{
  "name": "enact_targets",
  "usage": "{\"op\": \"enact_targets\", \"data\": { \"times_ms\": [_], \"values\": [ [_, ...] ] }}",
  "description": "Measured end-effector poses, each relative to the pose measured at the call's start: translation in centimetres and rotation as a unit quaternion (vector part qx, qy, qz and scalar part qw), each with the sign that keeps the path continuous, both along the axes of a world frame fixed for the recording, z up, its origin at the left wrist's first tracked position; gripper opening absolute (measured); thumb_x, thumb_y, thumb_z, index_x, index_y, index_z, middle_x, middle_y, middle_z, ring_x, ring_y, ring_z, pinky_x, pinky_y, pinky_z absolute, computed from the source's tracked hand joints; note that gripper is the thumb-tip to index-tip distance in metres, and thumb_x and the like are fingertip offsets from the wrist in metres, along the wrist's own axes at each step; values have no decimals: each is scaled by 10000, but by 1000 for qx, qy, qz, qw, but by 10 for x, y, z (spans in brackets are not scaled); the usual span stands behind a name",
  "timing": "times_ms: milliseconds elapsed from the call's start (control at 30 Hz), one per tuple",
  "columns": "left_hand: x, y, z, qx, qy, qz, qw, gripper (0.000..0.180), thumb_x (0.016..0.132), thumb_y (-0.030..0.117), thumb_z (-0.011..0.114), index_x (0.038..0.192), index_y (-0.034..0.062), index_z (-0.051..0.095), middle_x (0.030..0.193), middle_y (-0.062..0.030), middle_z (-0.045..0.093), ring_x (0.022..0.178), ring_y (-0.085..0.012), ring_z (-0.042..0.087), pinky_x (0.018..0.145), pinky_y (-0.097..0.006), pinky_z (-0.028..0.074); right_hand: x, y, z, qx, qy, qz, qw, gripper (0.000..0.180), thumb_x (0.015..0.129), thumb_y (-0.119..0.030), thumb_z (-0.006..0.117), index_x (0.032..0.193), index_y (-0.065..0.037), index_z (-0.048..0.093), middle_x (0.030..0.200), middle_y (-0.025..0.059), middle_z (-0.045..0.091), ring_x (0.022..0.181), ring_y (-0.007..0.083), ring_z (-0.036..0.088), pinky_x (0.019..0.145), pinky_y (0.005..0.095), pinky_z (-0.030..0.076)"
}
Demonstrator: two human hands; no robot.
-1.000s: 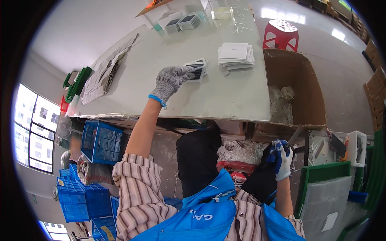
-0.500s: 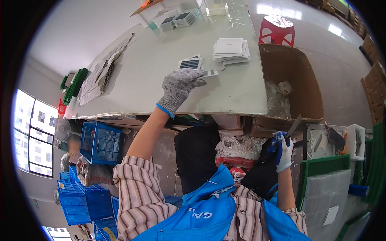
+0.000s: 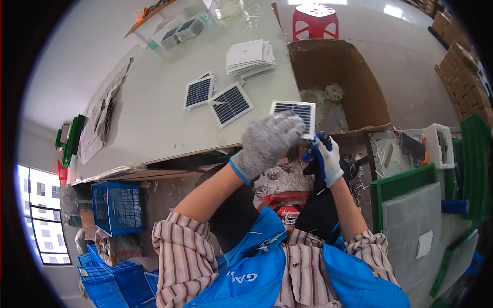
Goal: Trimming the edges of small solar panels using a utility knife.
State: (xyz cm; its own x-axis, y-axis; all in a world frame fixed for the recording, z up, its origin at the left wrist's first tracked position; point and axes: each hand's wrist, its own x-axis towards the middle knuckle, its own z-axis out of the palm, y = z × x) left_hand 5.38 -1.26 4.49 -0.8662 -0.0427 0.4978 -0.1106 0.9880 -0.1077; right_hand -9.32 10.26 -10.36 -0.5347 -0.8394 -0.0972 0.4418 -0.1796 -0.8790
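My left hand (image 3: 272, 141), in a grey knit glove with blue cuff trim, grips a small solar panel (image 3: 298, 111) with a white border and dark cells, at the table's right front corner. Beside it, my right hand (image 3: 326, 159), in a white and blue glove, is closed round a knife (image 3: 334, 119) whose grey blade points up past the panel's right side; its handle is mostly hidden. Another solar panel (image 3: 232, 104) lies tilted on the table, with a thin pale sliver at its upper left corner. A small overlapping pile of solar panels (image 3: 199, 93) lies left of it.
A stack of white cards (image 3: 250, 56) and further stacked panels (image 3: 189, 30) stand farther back on the pale table (image 3: 169, 120). An open cardboard box (image 3: 367, 87) adjoins its right edge, near a red stool (image 3: 315, 23). Blue crates (image 3: 119, 208) stand lower left; green-framed trays (image 3: 411, 205) lie right.
My left hand has moved right from the pile to the table corner with a panel. My right hand has risen toward it with the knife. The view has shifted, so the table sits farther left.
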Motion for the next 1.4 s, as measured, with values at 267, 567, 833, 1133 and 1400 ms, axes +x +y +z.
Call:
{"op": "enact_targets", "data": {
  "times_ms": [267, 567, 833, 1133, 1400],
  "values": [
    [-61, 5, -24, 131, 85, 160, 975, 219, 810, 152, 598, 1017, 81, 615, 1000, -119, 614, 955, -309, 572, 828, -438, 454, -8, -22, 0, -20, 113, -14, 993, 163, 851, -153, 654, 881, 5, 626, 757, 18, 646, 653, 64, 577, 590, 225, 468],
    [-70, 4, -36, 115, 78, 211, 968, 233, 812, 148, 589, 1034, 86, 622, 982, -118, 602, 964, -311, 556, 843, -446, 444, 30, 23, 6, -60, 367, 123, 920, 119, 751, -17, 625, 870, -10, 631, 765, 39, 642, 655, 99, 579, 599, 251, 474],
    [-67, 10, -38, 84, 115, 217, 966, 284, 836, 188, 578, 1085, 62, 629, 1026, -134, 599, 1000, -313, 550, 872, -459, 430, 34, -32, -12, 40, 353, -237, 904, 409, 911, -129, 582, 1290, -51, 453, 1099, 72, 616, 1001, 215, 609, 896, 338, 473],
    [-59, 0, -29, 135, 115, 132, 975, 326, 840, 267, 599, 1108, 83, 624, 1041, -131, 610, 989, -325, 557, 891, -457, 423, 3, -67, 34, 14, -384, -22, 923, 430, 987, -316, 440, 1297, -19, 459, 1225, 114, 566, 1125, 229, 562, 925, 363, 482],
    [-54, 7, -42, 166, 93, 151, 970, 378, 736, 116, 603, 1110, 62, 591, 1101, -177, 579, 1103, -365, 518, 971, -494, 380, -16, -23, 0, -30, 152, 40, 987, 106, 823, -104, 647, 841, 1, 647, 724, 5, 635, 625, 61, 558, 574, 236, 457]
  ]
}}
